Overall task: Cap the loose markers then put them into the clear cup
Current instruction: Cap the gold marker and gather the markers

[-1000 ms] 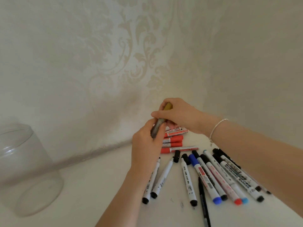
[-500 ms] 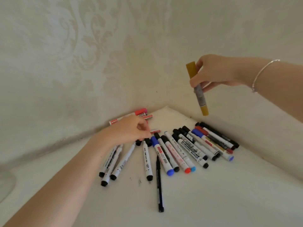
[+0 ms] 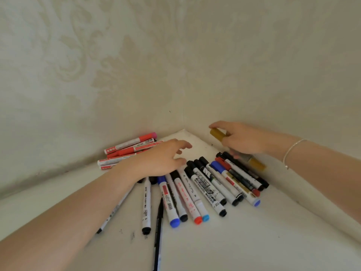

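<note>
Lowered now to the far right edge of the fanned row of white-barrelled whiteboard markers (image 3: pixel 207 186), where half a second ago held upright, high above that row. Gripped in the right hand (image 3: pixel 244 140): the grey marker with gold ends (image 3: pixel 217 133), lying slanted, one gold end jutting out past the index finger on the far side of the row, the other gold end poking out under the wrist just beside the row's outermost black marker. Fingers and thumb curled round the barrel, not let go yet. Hard to say whether already touching the white tabletop (image 3: pixel 254 241).

Judged capped, going by the gold at both ends and by the two-handed work on it a second ago. Seemingly being parked beside the row instead of dropped in the clear cup, which is nowhere in view at this moment; so probably capping done for this one, cup step not yet done.

Left hand (image 3: pixel 158 160) slack and holding nothing: fingers spread and loosely bent, hovering over the near-left end of the row, between it and the bundle of red-and-white markers (image 3: pixel 129 147) to the row's far left. Likely reaching for the next marker; none picked yet.
</note>
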Motion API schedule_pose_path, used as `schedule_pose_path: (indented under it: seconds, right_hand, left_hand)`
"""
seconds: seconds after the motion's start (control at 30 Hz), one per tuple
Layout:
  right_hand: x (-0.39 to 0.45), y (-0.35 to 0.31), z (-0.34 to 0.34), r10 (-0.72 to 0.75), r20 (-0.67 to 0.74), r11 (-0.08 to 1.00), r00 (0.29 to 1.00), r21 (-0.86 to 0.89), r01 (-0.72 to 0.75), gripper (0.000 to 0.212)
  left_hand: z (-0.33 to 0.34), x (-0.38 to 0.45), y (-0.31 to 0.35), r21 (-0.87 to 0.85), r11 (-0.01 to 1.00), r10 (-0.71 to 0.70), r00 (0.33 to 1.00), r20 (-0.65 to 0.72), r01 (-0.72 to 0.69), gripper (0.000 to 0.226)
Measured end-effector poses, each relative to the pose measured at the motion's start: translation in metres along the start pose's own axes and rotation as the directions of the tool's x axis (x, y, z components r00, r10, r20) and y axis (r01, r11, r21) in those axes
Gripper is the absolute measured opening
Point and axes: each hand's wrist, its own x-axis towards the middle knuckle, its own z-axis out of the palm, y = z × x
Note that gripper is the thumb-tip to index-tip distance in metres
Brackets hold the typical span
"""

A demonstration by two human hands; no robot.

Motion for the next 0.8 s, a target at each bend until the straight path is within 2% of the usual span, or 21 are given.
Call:
schedule_pose_path:
  seconds: [0.1,0.2,0.27,0.47,0.67,0.8]
  right_hand:
    - [0.001,0.002,-0.007,0.016,-0.066,0.960,0.998,0.280,0.003,0.038]
    - [0.003,-0.001,-0.011,0.101,-0.052,0.858,0.993,0.510,-0.061,0.030]
    - [0.004,-0.006,-0.010,0.149,-0.006,0.796,0.989,0.594,-0.116,0.027]
    - [0.014,-0.031,0.002,0.239,0.045,0.714,0.970,0.669,-0.208,0.054]
    - [0.024,-0.048,0.013,0.265,0.059,0.753,0.962,0.610,-0.245,0.041]
    - [0.023,-0.051,0.018,0.351,-0.079,0.773,0.933,0.588,-0.240,0.036]
  left_hand:
    - [-0.010,0.012,0.002,-0.166,0.986,0.017,0.996,-0.082,-0.031,0.032]
    - [-0.026,0.017,-0.002,-0.194,0.980,0.024,0.995,-0.100,-0.043,0.025]
    - [-0.034,0.016,-0.005,-0.193,0.981,0.023,0.997,-0.076,-0.038,0.023]
    - [-0.038,0.007,-0.014,-0.158,0.987,0.010,1.000,0.014,-0.007,0.020]
    - [-0.036,-0.006,-0.027,-0.035,0.999,0.014,0.999,0.043,-0.012,0.018]
    - [-0.030,-0.020,-0.034,0.022,0.997,0.072,0.996,0.053,-0.074,0.020]
